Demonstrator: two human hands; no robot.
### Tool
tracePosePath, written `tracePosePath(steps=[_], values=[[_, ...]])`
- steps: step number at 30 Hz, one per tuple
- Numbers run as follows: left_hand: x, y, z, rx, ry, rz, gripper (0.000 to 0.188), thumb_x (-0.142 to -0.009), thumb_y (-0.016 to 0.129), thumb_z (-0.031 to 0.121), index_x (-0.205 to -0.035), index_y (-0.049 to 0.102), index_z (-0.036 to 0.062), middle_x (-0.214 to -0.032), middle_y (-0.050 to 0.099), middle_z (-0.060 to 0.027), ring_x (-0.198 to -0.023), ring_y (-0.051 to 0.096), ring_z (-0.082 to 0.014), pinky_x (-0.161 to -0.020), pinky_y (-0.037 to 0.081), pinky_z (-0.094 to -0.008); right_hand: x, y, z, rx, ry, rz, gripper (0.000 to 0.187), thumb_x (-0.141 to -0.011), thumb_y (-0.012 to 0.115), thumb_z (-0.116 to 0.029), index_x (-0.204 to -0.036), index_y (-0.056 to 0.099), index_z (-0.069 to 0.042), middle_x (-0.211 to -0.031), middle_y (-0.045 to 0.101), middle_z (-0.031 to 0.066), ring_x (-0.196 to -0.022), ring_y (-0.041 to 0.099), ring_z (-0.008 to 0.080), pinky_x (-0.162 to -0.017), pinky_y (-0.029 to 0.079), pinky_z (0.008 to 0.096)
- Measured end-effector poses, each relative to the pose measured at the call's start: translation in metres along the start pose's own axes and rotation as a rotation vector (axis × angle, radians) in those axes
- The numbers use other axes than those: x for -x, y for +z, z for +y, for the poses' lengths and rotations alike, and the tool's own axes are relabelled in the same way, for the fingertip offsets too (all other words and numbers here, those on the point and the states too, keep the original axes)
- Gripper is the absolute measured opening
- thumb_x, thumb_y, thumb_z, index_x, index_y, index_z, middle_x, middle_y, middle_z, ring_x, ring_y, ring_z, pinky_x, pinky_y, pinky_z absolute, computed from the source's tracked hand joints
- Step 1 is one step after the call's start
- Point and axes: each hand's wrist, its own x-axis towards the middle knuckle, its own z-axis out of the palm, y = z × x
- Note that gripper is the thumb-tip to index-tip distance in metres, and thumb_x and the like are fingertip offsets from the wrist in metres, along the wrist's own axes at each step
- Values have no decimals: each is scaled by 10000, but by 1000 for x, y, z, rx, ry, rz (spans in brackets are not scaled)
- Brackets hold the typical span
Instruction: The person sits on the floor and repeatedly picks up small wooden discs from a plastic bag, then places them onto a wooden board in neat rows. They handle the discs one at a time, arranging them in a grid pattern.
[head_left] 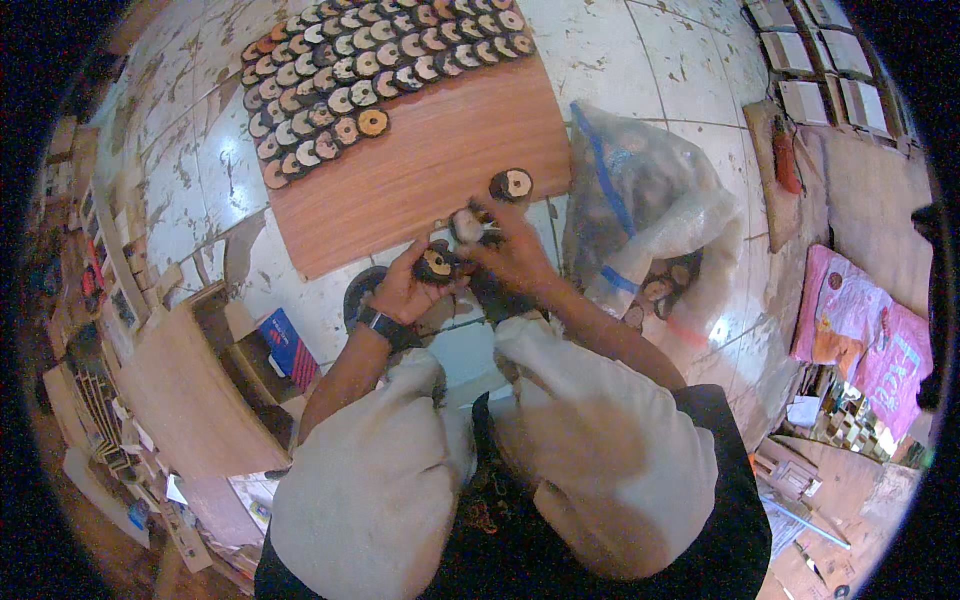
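My left hand (408,290), with a watch at the wrist, is closed around a small dark disc (437,262) that has a pale inset and a hole in its middle. Close beside it, my right hand (512,250) has its fingers bent around a small pale piece (466,226), slightly blurred, whose exact kind I cannot make out. Just beyond my right fingers, another dark disc with a pale face (513,185) lies near the right edge of a brown wooden board (430,150). Overlapping rows of similar discs (340,100) cover the board's far part.
A clear plastic bag (650,180) with blue edging, holding more discs, lies to the right of the board. At left stands a wooden box (215,370) with a blue and red carton (288,345). A pink package (865,335) sits at the far right on the tiled floor's side.
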Motion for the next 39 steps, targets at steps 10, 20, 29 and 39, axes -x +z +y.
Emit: tracePosePath(steps=[10, 20, 29, 39], values=[[4, -6, 6, -28, 12, -20, 371, -916, 514, 253, -1203, 524, 17, -1126, 610, -185, -1000, 605, -359, -775, 524, -423, -26, -17, 30, 505, 26, 223, 598, -776, 712, -202, -1286, 456, -21, -1211, 517, 225, -1112, 489, 389, -955, 401, 448], [-1, -17, 5, -26, -19, -95, 382, -895, 504, 251, -1183, 532, 2, -1096, 619, -206, -982, 611, -382, -758, 522, -417, -42, -31, 63, 358, 83, 316, 479, -782, 656, -170, -1224, 516, -52, -1167, 519, 216, -1031, 530, 397, -900, 435, 468], [1, -20, 3, -14, 0, 13, 366, -890, 519, 245, -1183, 536, 26, -1099, 622, -191, -992, 612, -358, -752, 518, -395, -40, -19, 58, -154, 346, 62, 462, -833, 633, -214, -1246, 488, -68, -1124, 584, 160, -960, 596, 324, -759, 527, 421], [1, -10, 0, -831, 502, -171, 413, -874, 628, 221, -1251, 501, 111, -1126, 600, -67, -1005, 598, -219, -840, 519, -365, -18, 6, 11, -832, 631, -285, 368, -901, 579, -250, -1198, 536, -37, -1051, 635, 135, -881, 640, 292, -714, 553, 425]])
